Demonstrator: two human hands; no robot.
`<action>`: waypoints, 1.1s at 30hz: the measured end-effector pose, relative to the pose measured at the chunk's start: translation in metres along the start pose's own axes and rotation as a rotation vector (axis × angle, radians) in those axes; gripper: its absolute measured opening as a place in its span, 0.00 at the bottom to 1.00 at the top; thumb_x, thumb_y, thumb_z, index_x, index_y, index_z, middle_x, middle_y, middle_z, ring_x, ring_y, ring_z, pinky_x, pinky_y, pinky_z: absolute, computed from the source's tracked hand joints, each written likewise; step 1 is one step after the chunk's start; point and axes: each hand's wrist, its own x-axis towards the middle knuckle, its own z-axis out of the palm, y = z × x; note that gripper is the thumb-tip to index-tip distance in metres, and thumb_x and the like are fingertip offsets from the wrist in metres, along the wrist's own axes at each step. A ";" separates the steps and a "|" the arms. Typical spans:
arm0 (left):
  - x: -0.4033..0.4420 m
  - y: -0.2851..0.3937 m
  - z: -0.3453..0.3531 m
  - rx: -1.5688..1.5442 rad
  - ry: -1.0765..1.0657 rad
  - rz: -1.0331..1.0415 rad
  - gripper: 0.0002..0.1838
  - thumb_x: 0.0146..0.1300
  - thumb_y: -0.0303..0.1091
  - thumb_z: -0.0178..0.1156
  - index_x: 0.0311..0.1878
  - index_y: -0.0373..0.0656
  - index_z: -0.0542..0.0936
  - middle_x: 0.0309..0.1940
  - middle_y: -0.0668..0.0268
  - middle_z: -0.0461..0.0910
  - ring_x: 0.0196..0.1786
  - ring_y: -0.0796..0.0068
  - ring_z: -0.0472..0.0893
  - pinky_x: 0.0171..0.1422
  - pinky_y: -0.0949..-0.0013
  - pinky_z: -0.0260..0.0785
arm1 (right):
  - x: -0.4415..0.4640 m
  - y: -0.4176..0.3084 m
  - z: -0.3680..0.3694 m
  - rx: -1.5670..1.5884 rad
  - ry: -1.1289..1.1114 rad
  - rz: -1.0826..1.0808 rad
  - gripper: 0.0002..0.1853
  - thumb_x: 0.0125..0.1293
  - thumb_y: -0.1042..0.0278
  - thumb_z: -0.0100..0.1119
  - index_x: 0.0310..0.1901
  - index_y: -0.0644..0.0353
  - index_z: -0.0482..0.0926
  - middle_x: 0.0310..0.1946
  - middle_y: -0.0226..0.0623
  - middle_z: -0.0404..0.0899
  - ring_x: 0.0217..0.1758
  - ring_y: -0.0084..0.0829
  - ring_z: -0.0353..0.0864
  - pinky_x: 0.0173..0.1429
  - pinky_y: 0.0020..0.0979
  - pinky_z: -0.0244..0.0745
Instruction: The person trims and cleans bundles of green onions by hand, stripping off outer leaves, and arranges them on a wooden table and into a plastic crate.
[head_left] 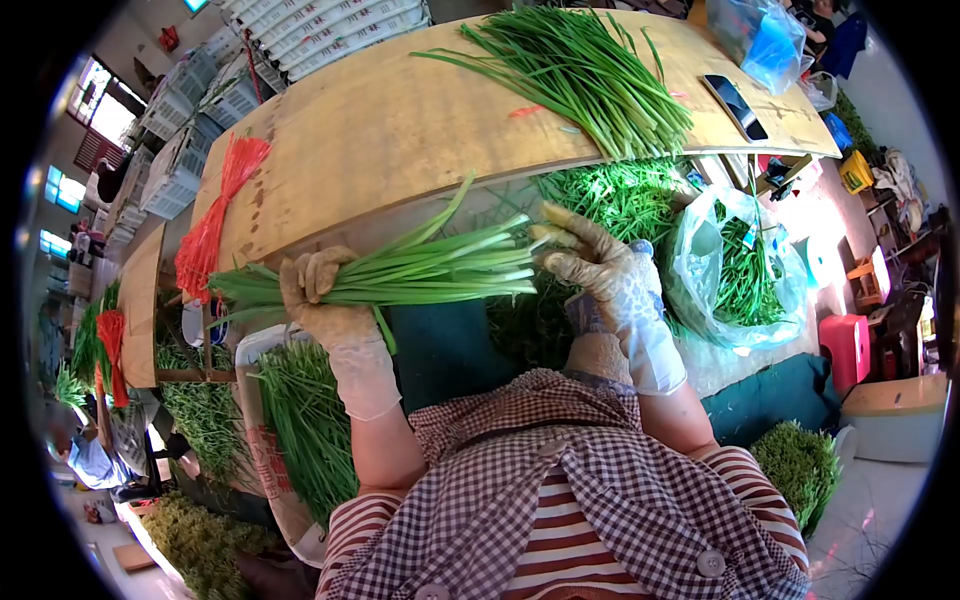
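Observation:
My left hand (322, 285), in a dirty pale glove, wraps around a bunch of garlic chives (430, 265) and holds it sideways above my lap. The leafy ends point left and the pale stem ends point right. By those stem ends is my gloved right hand (605, 275), its fingers stretched out and apart; whether the fingertips touch the stems I cannot tell. On the far side of the wooden table (350, 130) lies a larger pile of garlic chives (590, 85).
A white crate (250, 370) of long greens stands at my left. Red plastic strips (225, 200) hang over the table's left end. A phone (735, 107) lies at the right. Below it, a clear plastic bag (690, 270) holds green trimmings. Stacked white crates (330, 30) stand behind.

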 end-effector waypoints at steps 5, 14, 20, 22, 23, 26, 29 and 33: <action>-0.001 -0.008 -0.003 -0.081 -0.021 -0.077 0.19 0.62 0.34 0.56 0.16 0.49 0.63 0.13 0.74 0.60 0.27 0.73 0.69 0.37 0.68 0.69 | 0.001 0.005 -0.001 -0.353 -0.076 -0.037 0.12 0.64 0.75 0.62 0.48 0.66 0.82 0.35 0.35 0.85 0.40 0.20 0.81 0.48 0.21 0.76; -0.012 0.024 -0.007 0.055 0.046 0.065 0.14 0.62 0.36 0.54 0.20 0.48 0.66 0.16 0.75 0.64 0.28 0.75 0.72 0.48 0.67 0.70 | 0.028 0.000 -0.108 -0.337 0.404 -0.551 0.08 0.64 0.74 0.62 0.43 0.66 0.83 0.36 0.37 0.85 0.33 0.21 0.79 0.38 0.22 0.75; -0.013 0.043 -0.016 0.095 0.066 0.208 0.16 0.60 0.32 0.55 0.17 0.50 0.64 0.13 0.77 0.61 0.20 0.80 0.65 0.42 0.73 0.68 | 0.010 0.001 -0.082 -0.836 0.254 -0.232 0.08 0.62 0.72 0.64 0.43 0.61 0.85 0.40 0.39 0.86 0.41 0.23 0.83 0.49 0.25 0.77; -0.009 0.025 -0.016 0.047 0.006 0.159 0.17 0.59 0.30 0.56 0.17 0.51 0.63 0.12 0.77 0.60 0.18 0.81 0.64 0.36 0.76 0.67 | 0.004 0.006 -0.026 -0.691 -0.009 -0.137 0.09 0.61 0.73 0.64 0.44 0.62 0.85 0.40 0.39 0.86 0.42 0.24 0.83 0.49 0.25 0.78; -0.008 0.016 -0.014 0.005 -0.042 0.110 0.17 0.59 0.29 0.57 0.18 0.51 0.62 0.12 0.77 0.60 0.17 0.80 0.63 0.34 0.78 0.67 | 0.007 0.012 -0.015 -0.662 -0.172 -0.194 0.10 0.61 0.74 0.65 0.45 0.63 0.84 0.40 0.38 0.85 0.42 0.25 0.83 0.49 0.26 0.79; -0.009 -0.008 -0.002 -0.076 -0.068 0.058 0.18 0.60 0.30 0.57 0.18 0.52 0.62 0.10 0.79 0.59 0.16 0.81 0.64 0.29 0.80 0.64 | 0.015 0.026 0.004 -0.637 -0.220 0.041 0.12 0.60 0.70 0.68 0.45 0.63 0.84 0.37 0.38 0.86 0.39 0.21 0.82 0.47 0.23 0.78; -0.010 -0.004 -0.007 0.004 -0.124 0.034 0.17 0.63 0.32 0.56 0.20 0.51 0.63 0.12 0.77 0.62 0.18 0.82 0.66 0.31 0.79 0.65 | 0.011 0.023 0.016 -0.387 -0.372 0.041 0.15 0.59 0.69 0.69 0.46 0.66 0.83 0.37 0.36 0.86 0.37 0.19 0.81 0.44 0.23 0.78; -0.014 -0.004 -0.013 -0.005 -0.142 -0.057 0.14 0.64 0.33 0.55 0.23 0.49 0.65 0.12 0.75 0.63 0.18 0.81 0.66 0.36 0.75 0.67 | 0.018 0.043 0.013 -0.598 -0.356 -0.277 0.12 0.56 0.71 0.69 0.42 0.61 0.85 0.37 0.39 0.86 0.37 0.27 0.85 0.42 0.26 0.80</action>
